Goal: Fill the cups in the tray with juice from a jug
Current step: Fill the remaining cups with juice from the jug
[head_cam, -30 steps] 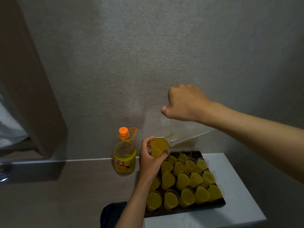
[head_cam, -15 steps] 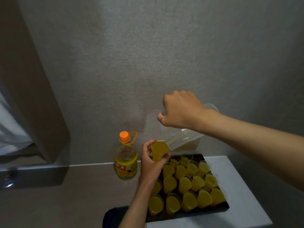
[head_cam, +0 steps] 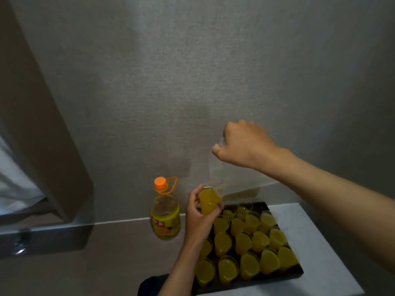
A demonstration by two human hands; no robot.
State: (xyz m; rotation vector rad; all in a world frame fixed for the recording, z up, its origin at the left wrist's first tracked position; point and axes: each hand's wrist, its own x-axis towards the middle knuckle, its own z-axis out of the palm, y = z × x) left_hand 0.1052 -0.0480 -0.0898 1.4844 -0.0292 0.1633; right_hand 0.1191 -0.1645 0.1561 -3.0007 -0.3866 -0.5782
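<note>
Grey wall, tray (head_cam: 284,210) near table edge (head_cam: 333,253)

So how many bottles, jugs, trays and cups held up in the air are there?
bottle: 1
jug: 1
tray: 1
cup held up: 1
Total: 4

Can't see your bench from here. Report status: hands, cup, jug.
Left hand holds full cup above tray. Right hand grips tilted clear jug, spout at cup rim. Orange-capped bottle stands left, clear of both.
</note>
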